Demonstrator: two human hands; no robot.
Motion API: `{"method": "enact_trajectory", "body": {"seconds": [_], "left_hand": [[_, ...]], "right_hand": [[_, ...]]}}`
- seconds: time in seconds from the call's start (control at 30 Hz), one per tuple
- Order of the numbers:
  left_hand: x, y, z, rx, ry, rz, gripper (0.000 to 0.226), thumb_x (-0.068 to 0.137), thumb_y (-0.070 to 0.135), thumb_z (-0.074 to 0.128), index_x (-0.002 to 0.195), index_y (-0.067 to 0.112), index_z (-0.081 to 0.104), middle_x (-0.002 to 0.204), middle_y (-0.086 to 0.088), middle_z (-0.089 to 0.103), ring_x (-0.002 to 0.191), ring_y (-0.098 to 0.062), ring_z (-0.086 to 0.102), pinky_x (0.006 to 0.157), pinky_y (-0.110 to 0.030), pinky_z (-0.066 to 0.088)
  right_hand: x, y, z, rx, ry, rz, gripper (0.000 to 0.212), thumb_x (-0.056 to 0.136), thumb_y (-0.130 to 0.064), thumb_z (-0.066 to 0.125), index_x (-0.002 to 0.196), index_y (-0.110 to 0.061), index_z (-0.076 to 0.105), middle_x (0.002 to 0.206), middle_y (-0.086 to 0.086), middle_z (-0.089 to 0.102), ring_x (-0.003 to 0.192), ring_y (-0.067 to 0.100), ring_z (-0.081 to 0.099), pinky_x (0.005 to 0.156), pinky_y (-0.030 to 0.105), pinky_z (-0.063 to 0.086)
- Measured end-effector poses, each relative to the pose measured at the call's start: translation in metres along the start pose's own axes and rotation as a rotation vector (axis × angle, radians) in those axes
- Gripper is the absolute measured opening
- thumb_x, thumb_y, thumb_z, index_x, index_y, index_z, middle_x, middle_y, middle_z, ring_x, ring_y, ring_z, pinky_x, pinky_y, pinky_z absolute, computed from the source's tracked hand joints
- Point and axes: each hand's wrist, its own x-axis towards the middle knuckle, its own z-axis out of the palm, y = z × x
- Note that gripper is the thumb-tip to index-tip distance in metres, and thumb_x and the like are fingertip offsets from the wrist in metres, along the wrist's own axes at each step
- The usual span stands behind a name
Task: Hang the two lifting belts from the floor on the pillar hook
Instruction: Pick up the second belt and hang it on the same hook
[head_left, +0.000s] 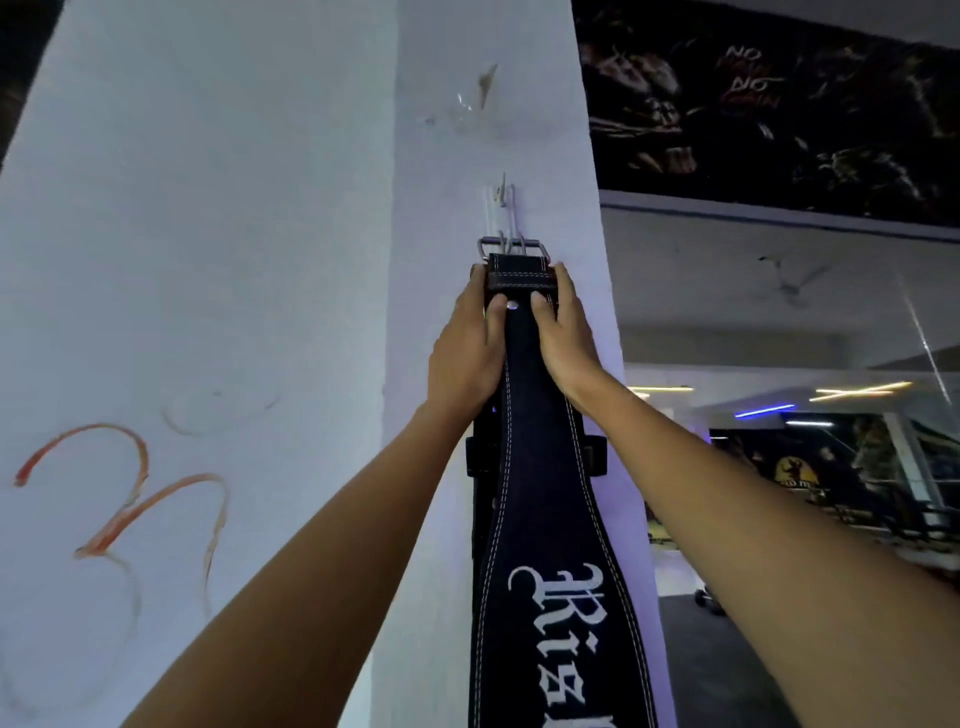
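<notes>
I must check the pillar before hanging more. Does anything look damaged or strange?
Yes. Above the hook, the pillar shows a torn, peeling patch. The belt, held by both hands, looks normal.

A gym interior: a dark mural (753, 98) reading "NO PAIN NO GAIN" runs high along the far wall, a black leather lifting belt (540, 467) hangs against a white pillar (234, 234), a second muscle-themed poster (800, 467) shows beyond, and strip lights (862, 389) glow over dark floor (727, 675).
</notes>
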Motion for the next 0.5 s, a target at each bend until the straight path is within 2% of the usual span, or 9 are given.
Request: {"method": "enact_trajectory", "body": {"seconds": [0.07,0.17,0.23,0.37,0.5], "left_hand": [[-0.017,-0.003,-0.001,-0.041,-0.010,0.034,0.049,0.100,0.035,0.028,0.148,0.026,0.023,0.154,0.006,0.033,0.137,-0.015,0.037,0.109,-0.033,0.033],[-0.043,-0.004,-0.004,-0.052,-0.031,0.034,0.048,0.101,0.030,0.031,0.148,0.021,0.024,0.156,0.003,0.029,0.141,-0.013,0.028,0.110,-0.024,0.024],[-0.058,-0.005,-0.006,-0.002,-0.062,0.011,0.051,0.100,0.033,0.031,0.149,0.020,0.023,0.159,0.002,0.021,0.145,-0.012,0.022,0.115,-0.029,0.022],[-0.095,0.000,-0.011,0.081,-0.134,-0.007,0.054,0.100,0.035,0.032,0.150,0.019,0.020,0.160,0.002,0.016,0.145,-0.014,0.021,0.112,-0.028,0.022],[-0.142,0.012,-0.023,0.184,-0.251,-0.074,0.058,0.099,0.035,0.035,0.150,0.013,0.017,0.160,-0.005,0.017,0.146,-0.020,0.019,0.118,-0.036,0.020]], "right_hand": [[-0.021,0.006,-0.002,0.020,-0.026,-0.054,0.054,0.100,-0.030,0.031,0.150,-0.024,0.012,0.154,0.004,0.029,0.141,0.019,0.029,0.116,0.037,0.025],[-0.052,0.012,-0.005,-0.040,-0.041,-0.098,0.054,0.100,-0.026,0.030,0.151,-0.018,0.011,0.160,0.001,0.015,0.147,0.014,0.014,0.121,0.031,0.012],[-0.071,0.013,-0.009,-0.164,-0.058,-0.094,0.053,0.101,-0.025,0.028,0.150,-0.018,0.010,0.160,-0.001,0.012,0.147,0.013,0.011,0.118,0.027,0.011],[-0.113,0.018,-0.020,-0.385,-0.086,-0.129,0.053,0.101,-0.028,0.029,0.150,-0.018,0.012,0.158,0.003,0.021,0.145,0.018,0.022,0.119,0.038,0.021],[-0.166,0.019,-0.042,-0.577,-0.231,-0.058,0.055,0.101,-0.031,0.029,0.150,-0.020,0.008,0.160,0.003,0.014,0.148,0.019,0.011,0.119,0.045,0.017]]}}
